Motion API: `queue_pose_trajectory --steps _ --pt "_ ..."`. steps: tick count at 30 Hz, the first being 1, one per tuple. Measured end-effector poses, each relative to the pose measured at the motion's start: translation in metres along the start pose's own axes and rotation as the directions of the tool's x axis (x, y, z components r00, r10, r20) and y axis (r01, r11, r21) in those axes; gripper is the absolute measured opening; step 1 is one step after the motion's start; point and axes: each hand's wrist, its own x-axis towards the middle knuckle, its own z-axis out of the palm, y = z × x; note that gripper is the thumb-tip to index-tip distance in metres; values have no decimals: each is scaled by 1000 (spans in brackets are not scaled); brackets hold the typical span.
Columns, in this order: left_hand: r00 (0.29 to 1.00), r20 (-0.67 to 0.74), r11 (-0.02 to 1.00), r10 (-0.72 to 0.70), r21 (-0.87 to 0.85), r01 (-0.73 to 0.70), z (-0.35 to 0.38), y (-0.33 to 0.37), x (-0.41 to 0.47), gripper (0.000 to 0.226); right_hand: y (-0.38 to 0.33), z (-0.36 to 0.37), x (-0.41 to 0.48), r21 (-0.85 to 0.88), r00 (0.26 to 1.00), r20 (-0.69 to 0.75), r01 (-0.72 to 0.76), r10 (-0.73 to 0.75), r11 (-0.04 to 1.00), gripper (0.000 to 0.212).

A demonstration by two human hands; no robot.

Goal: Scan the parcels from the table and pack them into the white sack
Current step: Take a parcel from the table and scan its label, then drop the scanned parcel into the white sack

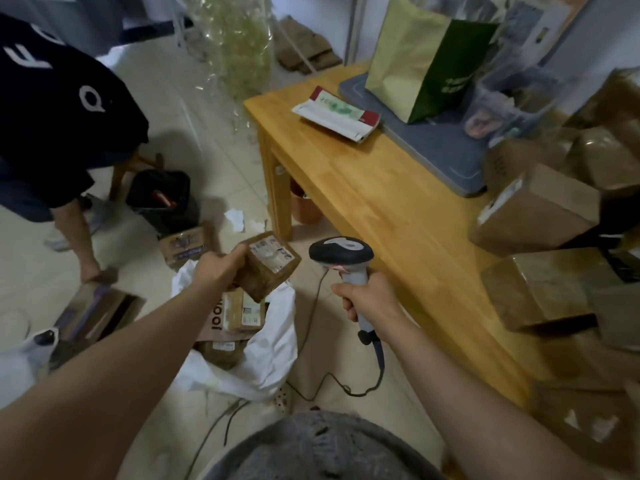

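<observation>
Near the middle of the frame, the left hand (pixel 218 268) grips a small brown cardboard parcel (pixel 268 268), fingers curled round its left side. The parcel hangs just above the open white sack (pixel 270 344) on the floor. The right hand (pixel 369 297) wraps tight round the grey handle of a black-headed scanner (pixel 341 252), beside the yellow wooden table (pixel 381 202).

The parcels (pixel 540 209) at the right are blurred, and the edge cuts them; the label (pixel 272 252) on the held parcel (pixel 266 275) is too small to read. The other person (pixel 52 126) at left is cut off by the edge.
</observation>
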Motion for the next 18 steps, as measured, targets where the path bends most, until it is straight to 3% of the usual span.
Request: queue_pose_trajectory --steps 2,6,8,10,12,16,18 --pt "995 2 995 -104 -6 104 -12 -26 12 36 2 17 6 -27 999 29 -20 21 999 13" --pt "947 0 944 -322 -80 321 -24 -67 29 80 8 45 15 -65 996 62 -66 70 996 12" --pt "938 -2 937 -346 -55 345 -27 -82 38 72 9 53 20 -77 994 63 -84 89 993 13" --pt "938 -4 938 -348 -2 348 -28 -89 45 57 9 58 24 -85 993 48 -104 109 991 13" --pt "942 -7 940 -336 60 336 -25 -84 50 55 9 58 27 -89 993 24 -117 120 989 12" --pt "975 95 963 -201 200 179 5 -47 55 49 10 48 28 -15 989 -41 -146 145 989 11" --pt "983 144 960 -115 270 73 29 -22 47 56 11 37 26 36 982 -97 -158 161 987 12"
